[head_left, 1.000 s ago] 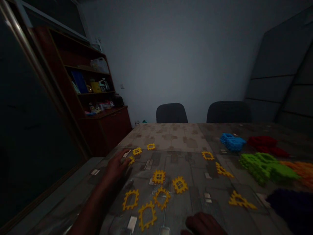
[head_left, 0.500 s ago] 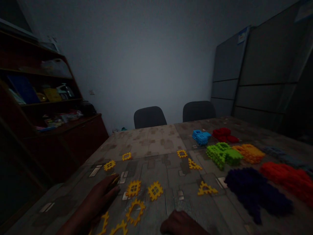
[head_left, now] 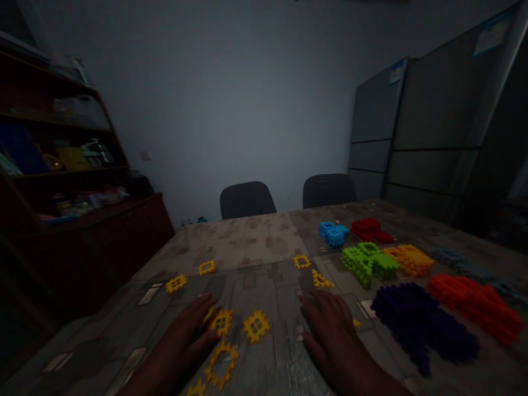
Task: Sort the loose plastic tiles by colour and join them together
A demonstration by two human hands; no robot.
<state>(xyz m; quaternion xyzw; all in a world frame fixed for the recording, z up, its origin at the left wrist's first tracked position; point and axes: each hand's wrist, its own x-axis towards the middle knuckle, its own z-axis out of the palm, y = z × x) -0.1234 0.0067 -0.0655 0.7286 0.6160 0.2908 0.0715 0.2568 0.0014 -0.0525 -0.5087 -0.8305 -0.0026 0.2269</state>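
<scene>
My left hand [head_left: 187,335] lies low over the table, fingers stretched and thumb apart. Its fingertips are at a yellow toothed plastic building piece [head_left: 210,314], mostly hidden, beside a square window piece [head_left: 223,322]. Just to the right is a second window piece [head_left: 256,326]; a larger yellow ring piece [head_left: 223,364] lies nearer me. My right hand [head_left: 332,327] is spread palm down. It covers most of a yellow piece [head_left: 357,323], of which only a corner shows. A yellow triangle piece [head_left: 321,279] lies just beyond its fingertips.
More yellow pieces [head_left: 176,284] lie farther back on the patterned table [head_left: 256,242]. On the right are clusters of dark blue [head_left: 424,322], orange-red [head_left: 474,305], green [head_left: 369,262], orange [head_left: 410,259], light blue [head_left: 333,234] and red [head_left: 371,229] pieces. Two chairs [head_left: 247,199] stand behind.
My right hand has moved forward from the near edge and spread over a yellow triangle piece. My left hand has shifted right, bringing its fingertips up to the window piece. The view has turned slightly.
</scene>
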